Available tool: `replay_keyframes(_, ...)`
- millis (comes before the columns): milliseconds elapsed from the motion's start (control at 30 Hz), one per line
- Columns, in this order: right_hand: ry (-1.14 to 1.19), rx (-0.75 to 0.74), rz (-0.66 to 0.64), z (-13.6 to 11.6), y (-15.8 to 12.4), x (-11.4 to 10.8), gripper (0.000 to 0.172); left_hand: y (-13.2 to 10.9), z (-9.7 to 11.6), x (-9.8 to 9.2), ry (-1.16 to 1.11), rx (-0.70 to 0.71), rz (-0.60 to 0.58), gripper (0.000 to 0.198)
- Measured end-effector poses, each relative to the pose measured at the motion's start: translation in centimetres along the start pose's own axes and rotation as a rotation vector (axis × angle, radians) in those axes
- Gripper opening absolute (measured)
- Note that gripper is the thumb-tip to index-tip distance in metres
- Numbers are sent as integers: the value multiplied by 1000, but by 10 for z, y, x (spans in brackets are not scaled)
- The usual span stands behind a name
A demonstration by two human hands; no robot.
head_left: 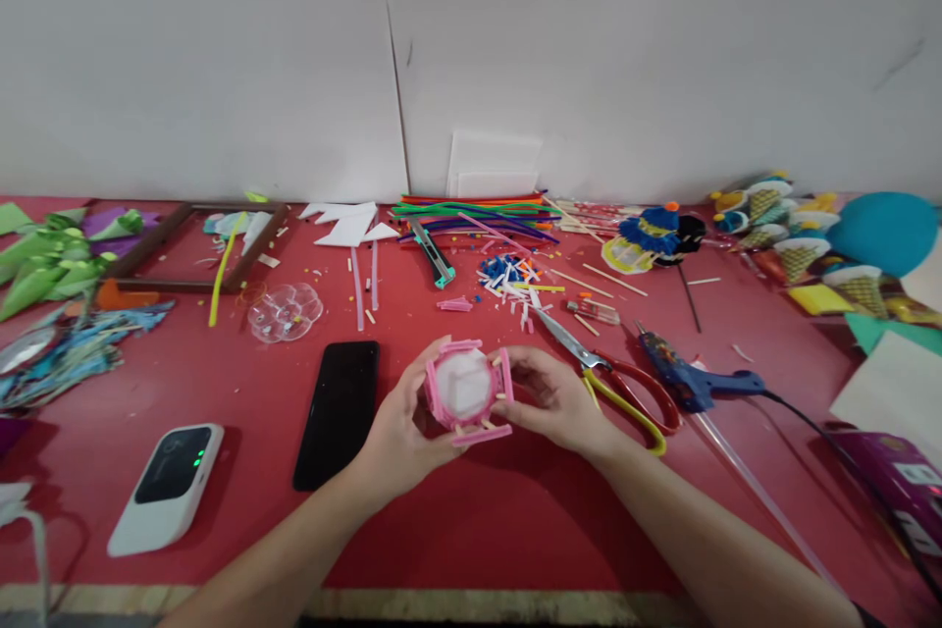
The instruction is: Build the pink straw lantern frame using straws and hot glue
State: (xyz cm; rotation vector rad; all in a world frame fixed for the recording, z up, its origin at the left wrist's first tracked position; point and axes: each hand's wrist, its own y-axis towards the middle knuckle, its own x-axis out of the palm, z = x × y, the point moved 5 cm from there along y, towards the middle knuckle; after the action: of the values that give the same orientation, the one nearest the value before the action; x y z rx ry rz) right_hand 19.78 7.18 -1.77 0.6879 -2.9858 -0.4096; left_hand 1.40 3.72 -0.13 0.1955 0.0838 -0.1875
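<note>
"What's that pink piece (466,386)?"

"Something small and crafted: a round, whitish middle ringed in pink, with straight pink bars set around the edge and pale stick ends showing beside them."

"Where is it?"

"Just below the centre of the frame, held between both hands (560,404), its round white side facing up."

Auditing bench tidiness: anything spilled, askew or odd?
Yes: blue and white scraps lie strewn near the scissors, looking spilled rather than contained. The glue gun lies on the red tabletop, odd if it's hot. The pink craft piece between left hand and right hand shows no obvious damage.
</note>
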Motion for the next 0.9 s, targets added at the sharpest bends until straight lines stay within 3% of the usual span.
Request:
replay_keyframes(167,-22,3,19,1,0,-1,39,-1,2,0,123,25,22,93)
replay_keyframes(333,-7,36,19,0,-1,0,42,0,1,-2,162,39,36,85)
replay_keyframes(900,20,59,18,-2,1,0,41,-2,-4,-1,76,-67,30,82)
